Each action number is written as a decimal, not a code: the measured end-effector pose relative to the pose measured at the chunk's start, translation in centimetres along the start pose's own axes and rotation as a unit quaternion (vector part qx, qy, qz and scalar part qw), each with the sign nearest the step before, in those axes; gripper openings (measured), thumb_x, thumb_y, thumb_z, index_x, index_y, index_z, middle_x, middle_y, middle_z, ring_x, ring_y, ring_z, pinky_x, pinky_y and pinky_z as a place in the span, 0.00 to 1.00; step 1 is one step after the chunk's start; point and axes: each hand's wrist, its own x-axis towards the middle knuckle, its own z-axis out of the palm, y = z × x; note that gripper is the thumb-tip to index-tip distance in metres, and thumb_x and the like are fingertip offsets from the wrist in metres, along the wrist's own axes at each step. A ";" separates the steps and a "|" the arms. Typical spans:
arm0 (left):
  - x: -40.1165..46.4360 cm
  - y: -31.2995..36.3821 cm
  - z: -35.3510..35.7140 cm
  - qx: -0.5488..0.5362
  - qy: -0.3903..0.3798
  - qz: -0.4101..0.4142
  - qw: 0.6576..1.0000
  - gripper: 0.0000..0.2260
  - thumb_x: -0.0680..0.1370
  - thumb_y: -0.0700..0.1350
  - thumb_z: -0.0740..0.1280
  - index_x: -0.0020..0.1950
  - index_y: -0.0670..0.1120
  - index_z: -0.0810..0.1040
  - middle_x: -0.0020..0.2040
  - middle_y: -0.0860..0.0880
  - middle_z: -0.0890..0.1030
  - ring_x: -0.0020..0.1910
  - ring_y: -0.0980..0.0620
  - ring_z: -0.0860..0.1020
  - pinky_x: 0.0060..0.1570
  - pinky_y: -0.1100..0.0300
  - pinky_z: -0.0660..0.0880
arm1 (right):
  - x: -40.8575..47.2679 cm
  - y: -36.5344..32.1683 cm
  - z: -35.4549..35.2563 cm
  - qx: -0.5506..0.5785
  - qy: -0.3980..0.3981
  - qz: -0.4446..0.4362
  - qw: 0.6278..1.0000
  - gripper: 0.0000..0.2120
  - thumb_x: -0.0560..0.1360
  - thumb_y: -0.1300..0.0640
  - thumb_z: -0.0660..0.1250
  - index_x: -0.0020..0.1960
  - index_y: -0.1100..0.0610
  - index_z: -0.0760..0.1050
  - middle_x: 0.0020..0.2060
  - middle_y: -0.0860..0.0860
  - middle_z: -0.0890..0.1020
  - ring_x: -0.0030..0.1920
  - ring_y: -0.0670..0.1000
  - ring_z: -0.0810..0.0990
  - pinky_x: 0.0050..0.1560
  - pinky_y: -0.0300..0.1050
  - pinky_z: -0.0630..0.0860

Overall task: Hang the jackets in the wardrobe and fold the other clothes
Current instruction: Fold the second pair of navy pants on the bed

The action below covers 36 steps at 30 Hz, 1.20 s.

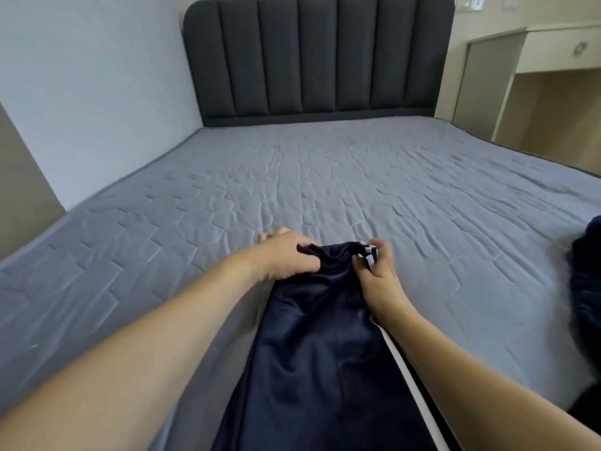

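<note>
So right now both hands are on a pair of navy track pants (pixel 325 353), the shiny satin kind with a white stripe down the right side. They're stretched out lengthwise on the bed (pixel 325 177), running from the near edge up toward the middle. The left hand (pixel 286 255) has its fingers curled into the bunched fabric at the far end, and the right hand (pixel 377 271) is pinching the other corner of that same end, right where the stripe finishes. Can't tell if that end is the waistband or the cuffs, it's too scrunched up.

Progress-wise, I'd say this is early in folding this one. The pants look laid out long and narrow, maybe already leg on leg, but no crosswise fold yet. My guess is the far end gets pulled back toward the near end.

There's also another dark garment (pixel 585 288) heaped at the right edge of the bed, mostly out of shot, so no idea if it's a jacket or something to fold. That's left to deal with either way. No folded pile anywhere in view, and the wardrobe isn't visible either, just the grey headboard (pixel 318 56) and a cream desk (pixel 559 47) off to the right.
</note>
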 end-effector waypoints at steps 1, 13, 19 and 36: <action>-0.2 -0.4 0.8 0.129 0.038 0.026 0.991 0.03 0.64 0.56 0.63 0.33 0.60 0.72 0.47 0.51 0.70 0.54 0.53 0.62 0.55 0.60 0.54 | -0.4 -0.1 -0.1 0.003 -0.004 -0.009 1.000 0.17 0.79 0.59 0.61 0.48 0.35 0.65 0.50 0.46 0.78 0.49 0.48 0.79 0.51 0.48 0.76; -2.4 -2.5 3.6 0.179 0.138 0.124 0.966 0.28 0.70 0.42 0.67 0.68 0.57 0.65 0.53 0.59 0.73 0.54 0.56 0.63 0.58 0.60 0.61 | -1.9 -1.6 -0.3 -0.020 -0.002 -0.049 0.999 0.14 0.72 0.66 0.60 0.45 0.47 0.67 0.37 0.46 0.77 0.33 0.40 0.73 0.34 0.35 0.70; -1.2 -0.2 1.7 0.182 0.076 0.116 0.974 0.24 0.68 0.43 0.67 0.60 0.63 0.69 0.41 0.57 0.72 0.47 0.59 0.68 0.55 0.58 0.57 | -1.6 -1.2 -0.5 0.013 0.011 0.000 1.000 0.18 0.71 0.67 0.58 0.48 0.44 0.68 0.43 0.49 0.80 0.42 0.48 0.77 0.45 0.44 0.73; -0.7 2.4 0.1 0.168 -0.107 0.069 0.977 0.03 0.75 0.45 0.67 0.42 0.47 0.77 0.54 0.52 0.66 0.45 0.56 0.71 0.47 0.69 0.68 | -0.8 -0.4 -0.6 0.074 0.026 0.030 0.996 0.20 0.72 0.68 0.56 0.47 0.42 0.71 0.40 0.45 0.80 0.38 0.41 0.77 0.41 0.39 0.75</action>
